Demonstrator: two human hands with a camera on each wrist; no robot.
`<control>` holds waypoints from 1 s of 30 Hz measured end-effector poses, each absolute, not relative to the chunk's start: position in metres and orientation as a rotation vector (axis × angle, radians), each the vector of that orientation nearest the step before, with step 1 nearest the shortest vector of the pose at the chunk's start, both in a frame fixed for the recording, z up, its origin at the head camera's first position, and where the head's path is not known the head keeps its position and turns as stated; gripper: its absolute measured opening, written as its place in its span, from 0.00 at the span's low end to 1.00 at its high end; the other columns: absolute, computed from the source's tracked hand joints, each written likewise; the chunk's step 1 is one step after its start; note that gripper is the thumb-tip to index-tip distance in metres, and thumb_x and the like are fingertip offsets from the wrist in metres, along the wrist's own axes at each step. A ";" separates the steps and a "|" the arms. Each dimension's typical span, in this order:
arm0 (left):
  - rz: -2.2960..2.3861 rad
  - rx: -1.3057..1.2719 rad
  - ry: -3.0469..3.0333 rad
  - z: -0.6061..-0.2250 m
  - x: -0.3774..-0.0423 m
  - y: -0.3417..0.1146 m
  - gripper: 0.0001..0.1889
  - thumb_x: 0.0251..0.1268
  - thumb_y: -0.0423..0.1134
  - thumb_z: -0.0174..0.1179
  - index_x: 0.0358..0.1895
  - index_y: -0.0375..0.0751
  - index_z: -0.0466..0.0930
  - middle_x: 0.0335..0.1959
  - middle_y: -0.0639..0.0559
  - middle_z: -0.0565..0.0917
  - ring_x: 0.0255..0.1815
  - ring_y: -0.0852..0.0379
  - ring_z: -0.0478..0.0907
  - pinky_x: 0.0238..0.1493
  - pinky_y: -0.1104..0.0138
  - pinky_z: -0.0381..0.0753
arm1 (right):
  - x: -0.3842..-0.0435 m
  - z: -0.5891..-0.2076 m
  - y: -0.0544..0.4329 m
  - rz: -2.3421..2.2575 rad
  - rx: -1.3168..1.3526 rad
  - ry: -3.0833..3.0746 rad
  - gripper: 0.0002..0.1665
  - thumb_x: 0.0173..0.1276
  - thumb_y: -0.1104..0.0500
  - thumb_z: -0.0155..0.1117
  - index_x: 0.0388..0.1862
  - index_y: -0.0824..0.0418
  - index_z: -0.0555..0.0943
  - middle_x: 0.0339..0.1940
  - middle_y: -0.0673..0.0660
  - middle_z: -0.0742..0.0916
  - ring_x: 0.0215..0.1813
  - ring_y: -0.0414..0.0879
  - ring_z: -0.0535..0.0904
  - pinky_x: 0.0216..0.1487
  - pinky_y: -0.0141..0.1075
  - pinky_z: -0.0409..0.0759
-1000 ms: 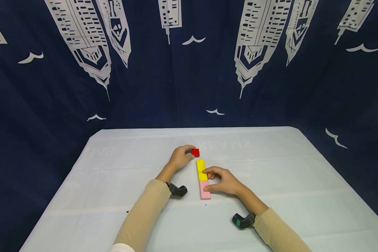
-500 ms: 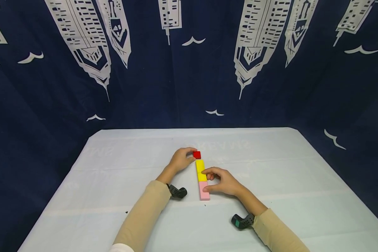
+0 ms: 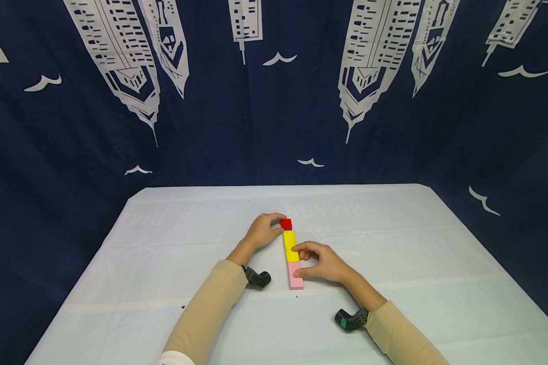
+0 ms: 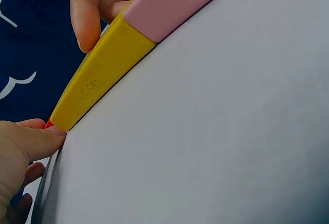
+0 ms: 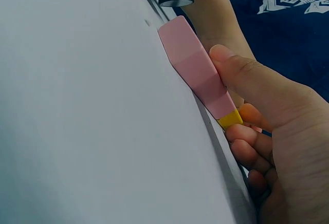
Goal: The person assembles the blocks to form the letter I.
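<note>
A yellow block (image 3: 289, 240) and a pink block (image 3: 295, 280) lie end to end in a row on the white table. At the far end of the yellow block is a small red block (image 3: 286, 224), which my left hand (image 3: 261, 230) pinches between thumb and fingers. Red and yellow stand very close; I cannot tell whether they touch. My right hand (image 3: 326, 262) is on the row's right side, thumb on the pink block and index fingertip on the yellow one. In the left wrist view, left fingers mostly hide the red block (image 4: 49, 124).
The white-covered table (image 3: 164, 284) stretches around the row. A dark blue printed curtain (image 3: 255, 126) hangs behind its far edge. Black camera mounts (image 3: 258, 278) sit on the wrists. A tiny dark speck (image 3: 183, 306) lies left of the left sleeve.
My left hand has brought the red block slightly right and nearer, narrowing the gap to the yellow block. The right hand has stayed on the pink and yellow blocks.
</note>
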State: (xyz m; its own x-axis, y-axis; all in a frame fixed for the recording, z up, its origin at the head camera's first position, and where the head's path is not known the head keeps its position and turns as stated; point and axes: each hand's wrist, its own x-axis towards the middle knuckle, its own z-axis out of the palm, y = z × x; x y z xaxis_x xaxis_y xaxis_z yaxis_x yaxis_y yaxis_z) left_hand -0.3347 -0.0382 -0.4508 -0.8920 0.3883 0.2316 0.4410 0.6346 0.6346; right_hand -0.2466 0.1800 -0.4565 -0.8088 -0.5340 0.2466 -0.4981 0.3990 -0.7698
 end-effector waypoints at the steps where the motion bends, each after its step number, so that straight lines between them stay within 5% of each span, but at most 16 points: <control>1: -1.102 -0.711 -2.769 -0.451 -0.335 -0.038 0.18 0.64 0.34 0.65 0.57 0.43 0.81 0.56 0.47 0.82 0.59 0.46 0.75 0.65 0.54 0.69 | -0.247 -0.457 0.180 -1.407 -0.960 2.593 0.33 0.50 0.54 0.81 0.55 0.62 0.80 0.35 0.51 0.81 0.40 0.47 0.75 0.44 0.32 0.75; 21: -1.118 -0.737 -2.752 -0.453 -0.335 -0.041 0.18 0.64 0.34 0.64 0.58 0.41 0.80 0.57 0.46 0.81 0.61 0.46 0.74 0.66 0.54 0.68 | -0.245 -0.456 0.179 -1.438 -0.977 2.566 0.32 0.51 0.56 0.80 0.55 0.64 0.80 0.36 0.53 0.81 0.40 0.47 0.75 0.43 0.33 0.76; 30: -1.172 -0.705 -2.814 -0.450 -0.329 -0.056 0.20 0.67 0.33 0.59 0.62 0.39 0.76 0.61 0.44 0.78 0.66 0.47 0.70 0.68 0.54 0.65 | -0.247 -0.451 0.182 -1.472 -0.882 2.587 0.25 0.59 0.58 0.75 0.54 0.64 0.80 0.38 0.55 0.84 0.41 0.48 0.78 0.44 0.35 0.78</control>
State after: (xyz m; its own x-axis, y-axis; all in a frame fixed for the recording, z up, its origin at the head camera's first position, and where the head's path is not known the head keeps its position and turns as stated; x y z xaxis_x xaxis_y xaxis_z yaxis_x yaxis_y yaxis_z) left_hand -0.3287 -0.0565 -0.4500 -0.8983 0.4006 0.1805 0.4103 0.6177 0.6709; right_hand -0.2470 0.1819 -0.4510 -0.8381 -0.4908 0.2383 -0.4556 0.3893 -0.8005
